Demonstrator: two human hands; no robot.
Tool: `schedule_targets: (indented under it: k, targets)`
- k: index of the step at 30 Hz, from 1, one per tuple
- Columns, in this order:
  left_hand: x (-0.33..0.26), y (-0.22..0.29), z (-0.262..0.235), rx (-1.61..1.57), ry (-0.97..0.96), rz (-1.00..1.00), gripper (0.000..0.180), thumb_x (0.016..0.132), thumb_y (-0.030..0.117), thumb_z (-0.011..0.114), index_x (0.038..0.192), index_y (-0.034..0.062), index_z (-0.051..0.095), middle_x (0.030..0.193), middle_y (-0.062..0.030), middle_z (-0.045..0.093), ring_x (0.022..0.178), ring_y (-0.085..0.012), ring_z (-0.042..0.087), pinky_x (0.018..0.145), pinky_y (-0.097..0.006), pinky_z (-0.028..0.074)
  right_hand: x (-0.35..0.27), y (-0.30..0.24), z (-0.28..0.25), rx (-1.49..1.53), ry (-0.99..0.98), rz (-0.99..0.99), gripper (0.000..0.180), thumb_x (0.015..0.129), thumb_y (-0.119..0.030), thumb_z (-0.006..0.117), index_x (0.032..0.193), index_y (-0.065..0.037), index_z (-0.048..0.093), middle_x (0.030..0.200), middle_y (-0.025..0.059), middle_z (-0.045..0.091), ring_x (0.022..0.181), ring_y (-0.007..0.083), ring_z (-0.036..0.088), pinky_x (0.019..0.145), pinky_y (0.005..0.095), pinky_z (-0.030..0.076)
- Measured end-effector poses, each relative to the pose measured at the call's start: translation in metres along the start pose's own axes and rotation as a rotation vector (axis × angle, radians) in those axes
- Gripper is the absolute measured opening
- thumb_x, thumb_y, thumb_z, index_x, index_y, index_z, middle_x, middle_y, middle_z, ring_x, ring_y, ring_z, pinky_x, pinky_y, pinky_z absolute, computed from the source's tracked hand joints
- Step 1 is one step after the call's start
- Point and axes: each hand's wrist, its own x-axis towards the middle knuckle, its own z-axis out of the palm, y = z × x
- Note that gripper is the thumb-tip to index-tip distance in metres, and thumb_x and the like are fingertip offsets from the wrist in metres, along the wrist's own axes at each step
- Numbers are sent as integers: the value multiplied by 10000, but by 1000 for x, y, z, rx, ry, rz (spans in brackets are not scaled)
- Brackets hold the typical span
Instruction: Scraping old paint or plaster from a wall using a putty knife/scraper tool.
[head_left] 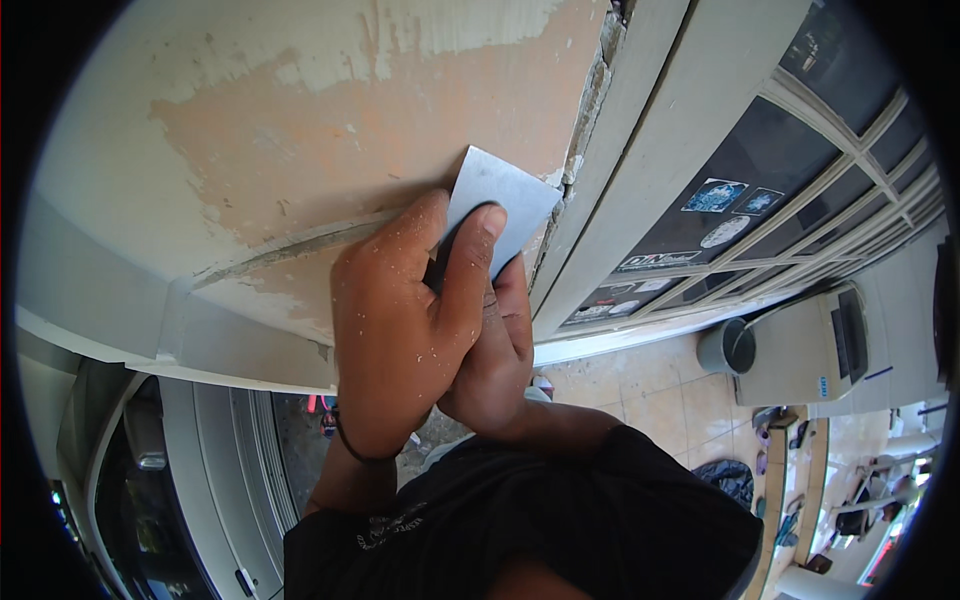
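A peeling beige-and-orange plaster wall [330,130] lies under the fingers. Right of them, dark window panes carry small blue, white and round stickers [714,195]. Below-right stands a grey bucket [728,347], its contents unclear. The left hand [400,320] and the right hand [497,350] clamp a flat grey metal scraper blade [500,195] against the plaster.

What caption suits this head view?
Both hands press a flat metal scraper against a patchy wall beside a window frame.
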Motion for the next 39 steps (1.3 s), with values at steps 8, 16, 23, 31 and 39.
schedule_targets:
  k: [8, 16, 23, 31, 39]
  targets:
    - [0, 7, 4, -46, 10, -50, 280, 968, 177, 682, 791, -25, 602, 676, -231, 596, 554, -366, 582, 550, -429, 441, 1, -7, -1, -109, 3, -46, 468, 1120, -200, 392, 1547, -65, 257, 1394, 103, 524, 1231, 166, 569, 1029, 325, 476]
    - [-12, -9, 18, -118, 74, 1, 269, 1032, 219, 647, 990, -46, 675, 740, -29, 623, 697, -62, 485, 630, -258, 428, 4, -20, -19, -383, -102, -5, 449, 1126, -192, 372, 1533, -34, 266, 1399, 107, 510, 1269, 155, 525, 1049, 315, 449]
    - [-23, -7, 24, -139, 127, -112, 288, 1040, 233, 639, 930, -32, 660, 716, -2, 583, 680, -53, 451, 606, -250, 391, -1, -23, -22, -388, -113, 39, 435, 1126, -185, 368, 1510, 0, 280, 1378, 111, 497, 1257, 144, 492, 1054, 304, 424]
    - [-25, -16, 29, -151, 159, -57, 292, 1041, 238, 638, 935, -33, 664, 720, 12, 581, 681, -50, 461, 605, -247, 393, 5, -16, -31, -396, -172, -6, 426, 1124, -192, 385, 1483, 21, 302, 1326, 108, 523, 1207, 138, 509, 1024, 289, 433]
    - [-23, -20, 32, -184, 169, -59, 264, 1018, 218, 660, 998, -44, 686, 753, -144, 690, 637, -154, 598, 631, -327, 494, 7, -22, -28, -527, -132, -26, 438, 1121, -180, 381, 1494, 32, 294, 1317, 130, 534, 1193, 150, 532, 1001, 288, 451]
